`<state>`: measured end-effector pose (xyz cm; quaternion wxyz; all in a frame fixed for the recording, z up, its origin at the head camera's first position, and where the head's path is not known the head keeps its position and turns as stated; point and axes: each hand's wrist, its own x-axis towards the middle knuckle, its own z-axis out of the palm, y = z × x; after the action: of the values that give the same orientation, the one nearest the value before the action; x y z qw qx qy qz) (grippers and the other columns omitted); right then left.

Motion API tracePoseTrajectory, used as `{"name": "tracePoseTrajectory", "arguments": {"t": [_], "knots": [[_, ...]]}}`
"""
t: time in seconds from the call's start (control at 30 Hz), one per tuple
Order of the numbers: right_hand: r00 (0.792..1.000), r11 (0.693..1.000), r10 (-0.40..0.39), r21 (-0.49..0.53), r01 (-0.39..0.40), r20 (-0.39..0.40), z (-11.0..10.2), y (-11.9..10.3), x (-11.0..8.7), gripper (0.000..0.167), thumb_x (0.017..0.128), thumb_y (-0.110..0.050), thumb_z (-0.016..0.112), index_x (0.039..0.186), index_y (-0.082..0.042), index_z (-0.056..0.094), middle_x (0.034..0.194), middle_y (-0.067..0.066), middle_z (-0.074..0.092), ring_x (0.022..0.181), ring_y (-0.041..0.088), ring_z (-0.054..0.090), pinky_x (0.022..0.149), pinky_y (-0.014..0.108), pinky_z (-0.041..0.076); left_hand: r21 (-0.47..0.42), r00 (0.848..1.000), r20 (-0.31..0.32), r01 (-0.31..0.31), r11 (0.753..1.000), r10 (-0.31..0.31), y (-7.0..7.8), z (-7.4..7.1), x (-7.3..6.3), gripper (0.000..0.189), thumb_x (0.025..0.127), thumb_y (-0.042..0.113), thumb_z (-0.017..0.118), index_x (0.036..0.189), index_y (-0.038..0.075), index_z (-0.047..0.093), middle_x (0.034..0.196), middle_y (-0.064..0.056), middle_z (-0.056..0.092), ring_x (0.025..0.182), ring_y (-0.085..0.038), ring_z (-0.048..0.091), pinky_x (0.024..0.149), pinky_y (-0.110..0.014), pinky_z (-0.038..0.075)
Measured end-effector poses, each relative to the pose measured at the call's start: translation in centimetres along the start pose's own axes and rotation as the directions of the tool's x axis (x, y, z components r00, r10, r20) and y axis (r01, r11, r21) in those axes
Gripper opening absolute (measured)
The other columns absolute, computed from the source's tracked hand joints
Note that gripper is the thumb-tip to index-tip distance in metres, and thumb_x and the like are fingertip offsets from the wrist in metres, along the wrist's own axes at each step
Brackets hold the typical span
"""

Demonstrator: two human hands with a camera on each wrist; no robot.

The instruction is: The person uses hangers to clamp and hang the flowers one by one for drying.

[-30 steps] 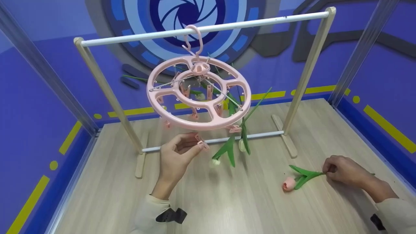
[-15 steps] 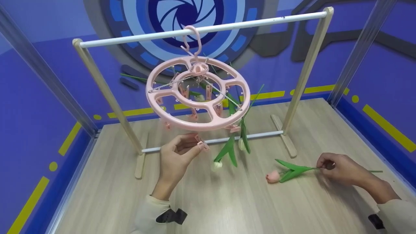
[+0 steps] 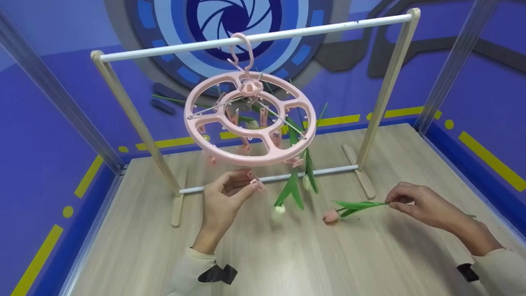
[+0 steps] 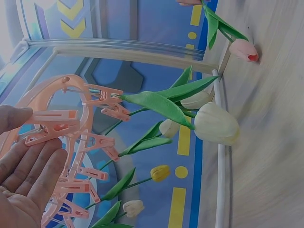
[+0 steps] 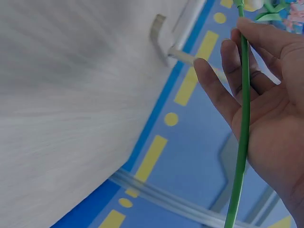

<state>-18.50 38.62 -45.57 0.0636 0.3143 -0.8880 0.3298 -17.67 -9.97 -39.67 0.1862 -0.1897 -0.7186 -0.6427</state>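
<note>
My left hand (image 3: pixel 222 201) pinches a pink clothespin (image 3: pixel 257 182) between thumb and fingers, just below the front rim of a round pink hanger (image 3: pixel 246 159). In the left wrist view that clothespin (image 4: pixel 52 126) lies between thumb and forefinger. My right hand (image 3: pixel 427 205) pinches the stem of a pink tulip (image 3: pixel 331 216) above the table at right, its bloom pointing left. Along the palm runs the green stem (image 5: pixel 245 104) in the right wrist view. From other clips of the hanger hang white tulips (image 4: pixel 216 123) and a yellow tulip (image 4: pixel 160 173), blooms down.
The hanger hooks over the white top bar (image 3: pixel 320 31) of a wooden-legged rack (image 3: pixel 382 94). A lower white bar (image 3: pixel 328 170) crosses behind the hanging tulips. Blue printed walls (image 3: pixel 49 144) enclose the wood-grain table (image 3: pixel 287 263).
My right hand has lifted the pink tulip off the table and moved it left toward the hanger. The left hand holds its clothespin in nearly the same place. The hanging tulips have swung slightly.
</note>
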Motion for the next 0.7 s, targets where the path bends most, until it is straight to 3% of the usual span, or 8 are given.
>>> {"name": "tracePoseTrajectory", "arguments": {"t": [0.3,0.57,0.7], "knots": [[0.996,0.995,-0.085,-0.046,0.084,-0.015,0.0,-2.7,2.0,0.032,0.088,0.009,0.081,0.104,-0.018,0.076,0.094,-0.008,0.068,0.077,0.005,0.060,0.067,0.015,0.053,-0.003,1.000,-0.007,-0.007,1.000,0.007,0.2,0.2,0.1,0.029,0.088,0.004,0.087,0.114,-0.002,0.076,0.106,-0.008,0.078,0.096,-0.024,0.076,0.087,-0.039,0.064],[0.995,0.993,-0.097,-0.068,0.098,0.013,0.4,-5.1,4.1,0.028,0.090,0.006,0.081,0.100,-0.019,0.073,0.094,-0.011,0.067,0.084,0.003,0.068,0.074,0.018,0.060,-0.011,1.000,0.005,-0.015,1.000,0.015,0.3,0.6,0.1,0.029,0.089,0.004,0.087,0.115,-0.003,0.076,0.107,-0.008,0.078,0.098,-0.024,0.076,0.089,-0.038,0.064],[0.985,0.983,-0.172,-0.072,0.171,0.000,0.8,-6.2,5.2,0.032,0.088,0.008,0.082,0.102,-0.019,0.074,0.094,-0.010,0.067,0.084,0.005,0.067,0.075,0.016,0.058,-0.002,1.000,0.005,-0.019,1.000,0.019,0.5,0.8,0.1,0.028,0.089,0.005,0.087,0.115,-0.002,0.076,0.107,-0.007,0.078,0.098,-0.023,0.076,0.089,-0.040,0.064]]}}
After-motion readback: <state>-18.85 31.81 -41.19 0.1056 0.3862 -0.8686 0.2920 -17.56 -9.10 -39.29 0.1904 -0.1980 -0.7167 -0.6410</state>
